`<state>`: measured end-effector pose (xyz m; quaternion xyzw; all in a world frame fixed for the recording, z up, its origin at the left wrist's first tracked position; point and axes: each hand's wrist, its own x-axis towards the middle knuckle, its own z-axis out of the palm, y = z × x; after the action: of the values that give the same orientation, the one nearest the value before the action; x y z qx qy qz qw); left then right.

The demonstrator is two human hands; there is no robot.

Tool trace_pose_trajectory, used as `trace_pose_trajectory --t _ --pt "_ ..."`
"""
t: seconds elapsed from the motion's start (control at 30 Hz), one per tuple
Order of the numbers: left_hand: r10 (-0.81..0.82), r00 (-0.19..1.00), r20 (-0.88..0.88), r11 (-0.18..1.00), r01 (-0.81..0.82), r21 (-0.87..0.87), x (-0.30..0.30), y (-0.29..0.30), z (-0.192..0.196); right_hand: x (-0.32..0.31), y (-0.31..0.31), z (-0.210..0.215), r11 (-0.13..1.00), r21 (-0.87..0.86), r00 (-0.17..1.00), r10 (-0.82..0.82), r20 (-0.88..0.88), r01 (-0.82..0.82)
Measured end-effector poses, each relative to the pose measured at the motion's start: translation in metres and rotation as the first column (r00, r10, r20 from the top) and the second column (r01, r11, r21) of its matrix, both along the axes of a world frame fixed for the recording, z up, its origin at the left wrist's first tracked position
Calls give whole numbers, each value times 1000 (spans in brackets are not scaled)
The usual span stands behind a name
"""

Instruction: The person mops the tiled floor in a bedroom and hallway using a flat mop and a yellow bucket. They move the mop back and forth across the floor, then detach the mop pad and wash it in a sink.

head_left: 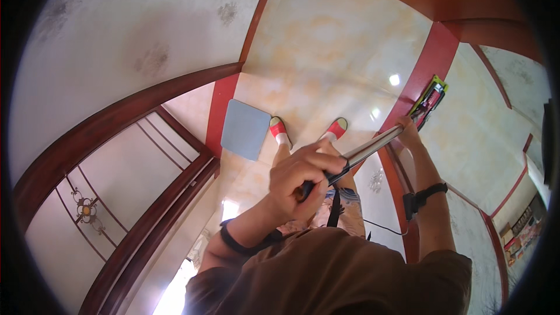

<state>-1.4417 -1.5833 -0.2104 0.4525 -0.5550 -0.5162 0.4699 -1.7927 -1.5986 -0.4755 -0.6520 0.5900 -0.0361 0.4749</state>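
Slanting across in front of my body is a long-handled mop (pixel 373 146) with a silvery pole. My left hand (pixel 303 178) is closed round its dark grip end, near my waist. Farther out to the right, my right hand (pixel 409 131) wraps the pole lower down. Just past the right hand is the mop's green, red and dark head (pixel 430 100), over the red floor strip; the hand and pole partly hide where they join.
My feet, in a left red slipper (pixel 278 125) and a right red slipper (pixel 338 126), stand on shiny marbled tiles. Beside the left foot lies a grey-blue square mat (pixel 248 130). A dark red wooden door frame (pixel 157 90) runs along the left. A thin black cable (pixel 386 226) hangs on the right.
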Motion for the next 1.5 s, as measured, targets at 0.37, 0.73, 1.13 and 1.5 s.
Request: trace_pose_trajectory --t 0.37,0.73,1.13,1.5 --pt "-91 985 -149 996 90 -10 40 68 71 47 48 48 961 -271 998 -54 19 57" --pt "-176 889 -422 910 -17 -415 221 118 178 322 25 131 787 -285 799 593 103 -548" --pt "-224 920 -322 941 118 -316 353 75 166 508 9 101 898 -343 936 333 119 -276" --pt "-419 885 -203 883 345 -317 350 62 171 501 -18 104 815 -267 845 535 3 -515"
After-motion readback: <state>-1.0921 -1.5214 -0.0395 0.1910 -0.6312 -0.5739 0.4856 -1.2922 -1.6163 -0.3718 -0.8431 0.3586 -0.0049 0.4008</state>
